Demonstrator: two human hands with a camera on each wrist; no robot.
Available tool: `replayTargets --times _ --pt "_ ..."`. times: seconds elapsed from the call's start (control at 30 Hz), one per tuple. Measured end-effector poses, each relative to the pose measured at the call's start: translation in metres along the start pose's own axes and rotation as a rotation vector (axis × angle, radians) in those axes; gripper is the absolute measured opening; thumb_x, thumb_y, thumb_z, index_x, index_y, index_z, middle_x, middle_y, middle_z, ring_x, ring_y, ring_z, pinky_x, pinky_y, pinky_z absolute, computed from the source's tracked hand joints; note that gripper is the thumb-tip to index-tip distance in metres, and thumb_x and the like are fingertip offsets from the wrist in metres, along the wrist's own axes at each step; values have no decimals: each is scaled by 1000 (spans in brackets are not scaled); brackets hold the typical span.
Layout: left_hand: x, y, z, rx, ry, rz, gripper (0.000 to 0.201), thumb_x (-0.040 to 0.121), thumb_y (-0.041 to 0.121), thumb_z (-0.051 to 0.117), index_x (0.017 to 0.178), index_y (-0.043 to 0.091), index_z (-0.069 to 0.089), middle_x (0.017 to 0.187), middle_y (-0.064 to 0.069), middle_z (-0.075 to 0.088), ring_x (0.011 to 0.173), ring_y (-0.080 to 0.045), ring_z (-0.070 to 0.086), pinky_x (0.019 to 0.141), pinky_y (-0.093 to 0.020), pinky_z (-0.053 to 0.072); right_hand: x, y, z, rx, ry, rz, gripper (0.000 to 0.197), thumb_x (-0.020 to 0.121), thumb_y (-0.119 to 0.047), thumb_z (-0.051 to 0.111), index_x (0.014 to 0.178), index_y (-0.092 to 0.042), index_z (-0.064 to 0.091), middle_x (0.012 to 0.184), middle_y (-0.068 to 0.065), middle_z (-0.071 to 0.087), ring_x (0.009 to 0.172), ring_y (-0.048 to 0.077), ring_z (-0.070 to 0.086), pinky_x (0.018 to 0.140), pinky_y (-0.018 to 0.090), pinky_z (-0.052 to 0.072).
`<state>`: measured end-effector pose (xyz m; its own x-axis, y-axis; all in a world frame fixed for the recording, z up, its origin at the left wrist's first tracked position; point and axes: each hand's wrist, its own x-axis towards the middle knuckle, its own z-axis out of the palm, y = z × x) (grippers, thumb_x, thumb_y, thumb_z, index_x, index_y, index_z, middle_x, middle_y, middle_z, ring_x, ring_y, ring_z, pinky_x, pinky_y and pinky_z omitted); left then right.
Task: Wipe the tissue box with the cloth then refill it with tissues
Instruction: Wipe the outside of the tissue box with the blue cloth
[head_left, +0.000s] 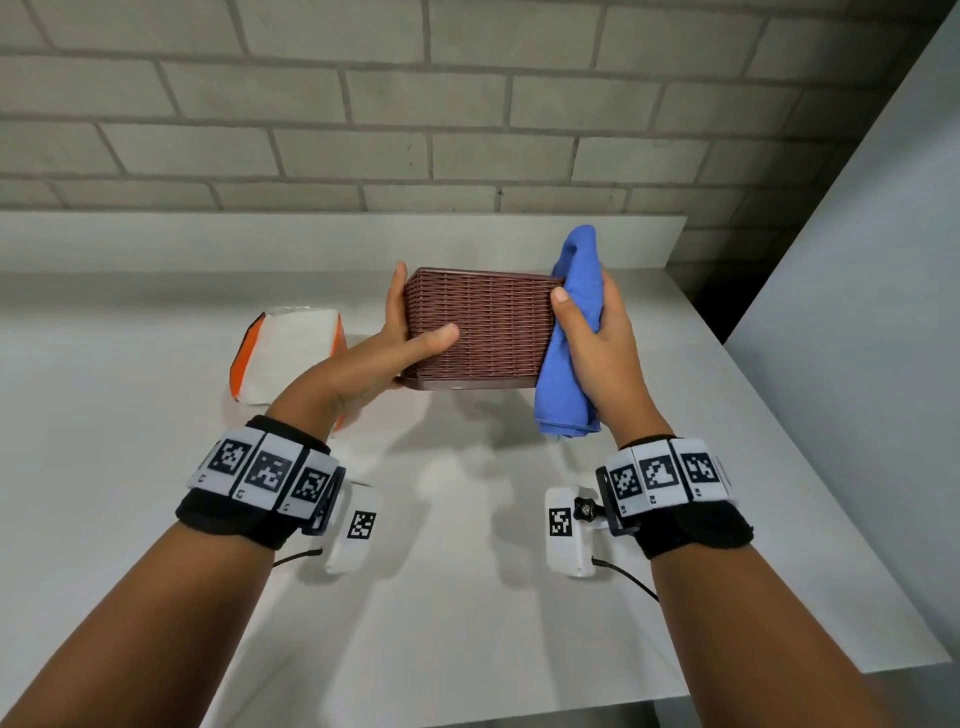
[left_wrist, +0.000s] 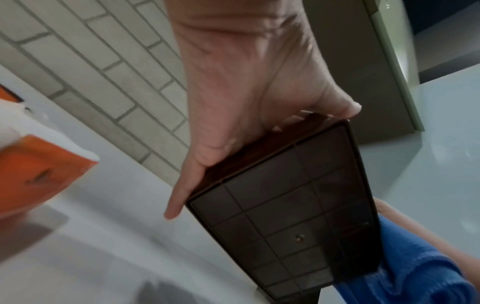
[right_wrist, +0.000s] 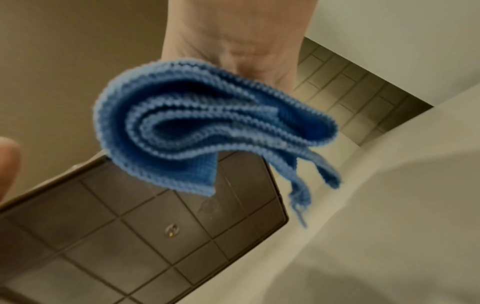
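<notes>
Both hands: left hand (head_left: 400, 343) grips tissue box (head_left: 480, 332), right hand (head_left: 597, 343) cloth (head_left: 571, 291)

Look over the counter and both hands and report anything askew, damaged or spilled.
Nothing spilled or damaged. The brown woven plastic tissue box is off the white counter, tilted in the left hand, while the right hand presses the bunched blue cloth against its end. The orange-and-white tissue pack lies unopened.

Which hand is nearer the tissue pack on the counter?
Left. The left hand grips the box by its left end, just right of the tissue pack. The right hand holds the cloth at the box's far end.
</notes>
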<state>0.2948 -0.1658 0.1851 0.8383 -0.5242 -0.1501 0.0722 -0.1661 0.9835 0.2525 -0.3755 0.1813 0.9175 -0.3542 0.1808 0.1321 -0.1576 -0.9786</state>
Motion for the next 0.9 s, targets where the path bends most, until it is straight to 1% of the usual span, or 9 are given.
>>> replayTargets --times 0.07,0.2,0.27,0.4,0.53,0.7,0.77,0.83,0.9 --pt "3 -1 4 -26 49 10 120 53 61 72 143 53 -7 145 20 39 124 -8 50 99 -40 43 -2 -1 0 -51 13 -47 53 95 -35 51 145 -27 34 142 -5 50 128 12 51 109 34 42" --pt "6 -3 14 -155 173 78 103 48 40 74 138 37 24 116 17 59 104 -7 61 83 -31 50 -5 1 10 -396 54 -163 55 100 -34 37 151 -27 19 160 -2 19 144 17 27 115 26 26" --pt "7 -5 17 -210 201 113 97 47 33 75 132 32 28 108 14 61 97 -5 62 81 -30 52 -9 0 19 -609 90 -192 55 100 -40 29 151 -27 16 162 4 6 149 29 11 119 37 19" --pt "9 -9 25 -212 182 136 89 51 24 73 126 32 27 109 5 57 96 -12 61 79 -39 54 -29 -11 47 -892 14 -429 63 93 -45 18 152 -22 17 162 7 6 148 37 -4 119 41 -4" --pt "9 -12 26 -233 196 177 88 47 27 70 124 28 28 101 6 59 86 -9 63 69 -30 55 -29 -14 54 -903 -55 -582 58 95 -42 28 150 -24 25 160 7 15 149 32 2 118 38 -5" --pt "5 -18 17 -236 220 228 88 45 26 74 120 31 28 104 5 55 94 -10 59 74 -28 56 -8 -8 30 -808 117 -495 55 94 -42 31 146 -24 35 158 8 23 148 30 13 119 41 12" --pt "3 -21 13 -220 201 242 82 45 25 74 114 35 31 104 4 55 96 -11 58 73 -24 55 -3 -8 20 -616 90 -394 49 98 -38 34 145 -26 36 156 3 27 144 20 26 114 31 27" --pt "1 -24 9 -215 175 259 79 45 23 74 112 36 33 106 3 54 98 -12 57 74 -22 55 2 -8 10 -286 29 -172 41 99 -38 38 137 -24 47 138 1 51 126 14 48 102 25 37" --pt "-2 -29 7 -235 149 269 77 46 20 73 111 35 34 106 3 54 98 -11 57 74 -21 55 7 -11 3 11 -69 125 48 95 -51 39 121 -16 59 113 7 65 108 25 62 96 37 47"
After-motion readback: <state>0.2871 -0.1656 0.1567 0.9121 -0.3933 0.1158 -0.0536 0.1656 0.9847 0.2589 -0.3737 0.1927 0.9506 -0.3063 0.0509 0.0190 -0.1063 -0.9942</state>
